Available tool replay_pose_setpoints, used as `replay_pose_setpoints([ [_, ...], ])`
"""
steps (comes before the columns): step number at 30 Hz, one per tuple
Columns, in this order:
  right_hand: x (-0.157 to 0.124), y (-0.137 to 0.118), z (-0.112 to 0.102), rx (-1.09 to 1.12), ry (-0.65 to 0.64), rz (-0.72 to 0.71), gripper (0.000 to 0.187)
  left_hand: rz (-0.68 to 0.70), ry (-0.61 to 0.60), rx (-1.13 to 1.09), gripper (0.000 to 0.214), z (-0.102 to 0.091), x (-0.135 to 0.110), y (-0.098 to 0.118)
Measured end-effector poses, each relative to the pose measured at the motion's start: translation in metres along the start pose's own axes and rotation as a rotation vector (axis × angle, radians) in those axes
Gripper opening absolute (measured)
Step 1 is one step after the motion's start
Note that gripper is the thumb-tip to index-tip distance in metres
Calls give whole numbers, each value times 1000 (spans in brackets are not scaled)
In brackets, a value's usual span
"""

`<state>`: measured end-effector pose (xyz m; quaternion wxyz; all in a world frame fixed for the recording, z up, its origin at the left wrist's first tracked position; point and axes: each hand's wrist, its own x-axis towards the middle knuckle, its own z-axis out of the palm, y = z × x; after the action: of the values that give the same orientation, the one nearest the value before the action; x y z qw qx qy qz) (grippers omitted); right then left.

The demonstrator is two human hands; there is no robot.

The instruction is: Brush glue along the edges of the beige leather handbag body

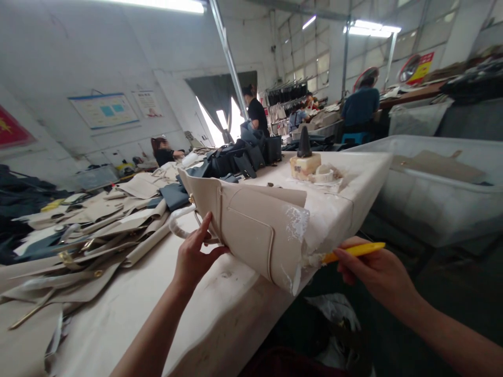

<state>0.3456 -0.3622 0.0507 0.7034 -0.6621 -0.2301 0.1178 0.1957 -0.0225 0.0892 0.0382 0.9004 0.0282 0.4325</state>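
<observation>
Two bare hands work at the near edge of a long pale table [118, 309], in the lower middle of the frame. The left hand [192, 256] lies against the side of a beige handbag [243, 230]. Its fingers are stretched out and point up, next to the white handle [176, 222], and the thumb goes to the right under the lower edge of the bag. They are not closed around anything. The right hand [369, 269], at the lower right, has its fingers closed on a thin yellow tool [353, 251]. The tip of the tool points left and touches the corner of the bag, where a white flaky patch [296, 225] covers the material.

The handbag is at the centre of the frame. It lies on its side on the table corner, and its lower right end goes a little over the table edge.

Many flat beige leather pieces [118, 225] with gold metal parts lie in a heap on the left part of the table. Behind the bag, in the upper middle, stands a group of dark blue bags [243, 154]. To the right of them is a black cone [304, 141] on a pale block [304, 165], with a roll of tape [324, 173] just beside it. A large white tub [432, 204] is at the right of the frame, apart from the table.

Far behind, three other people are at other tables: one in a black shirt [257, 112], one in a blue shirt [361, 104], and one seated at the left [163, 152].
</observation>
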Motion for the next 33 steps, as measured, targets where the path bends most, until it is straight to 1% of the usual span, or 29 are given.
replay_pose_setpoints([
  [3,23,-4,-12,57,163,6,51,19,7,-1,90,0,1,0],
  [5,40,-6,-14,154,248,79,50,27,8,-8,89,1,2,-1],
  [6,49,-6,-13,195,267,130,48,26,5,-10,88,1,2,-1],
  [8,64,-5,-9,233,248,243,40,20,-2,-11,87,1,1,-1],
  [10,75,-3,-6,235,173,330,35,12,-5,-7,86,2,1,-1],
  [12,83,-3,-5,238,119,380,33,6,0,-3,85,1,1,0],
  [14,87,-4,-7,240,117,383,31,6,6,-2,84,1,1,1],
  [17,87,-7,-9,238,127,347,32,15,9,-3,83,1,2,3],
  [20,81,-7,-5,218,72,293,43,6,0,1,83,1,3,3],
  [22,74,-7,-3,213,61,234,52,-11,-9,3,84,1,3,3],
  [25,58,-7,-2,206,108,82,59,-41,-25,-1,86,3,2,0],
  [27,46,-5,-1,132,87,-35,54,-58,-34,-12,86,4,2,-1],
  [31,26,12,6,-81,-91,-216,39,-91,-41,-39,87,7,3,-4],
  [33,22,22,9,-118,-94,-274,33,-112,-45,-60,87,8,5,-4],
])
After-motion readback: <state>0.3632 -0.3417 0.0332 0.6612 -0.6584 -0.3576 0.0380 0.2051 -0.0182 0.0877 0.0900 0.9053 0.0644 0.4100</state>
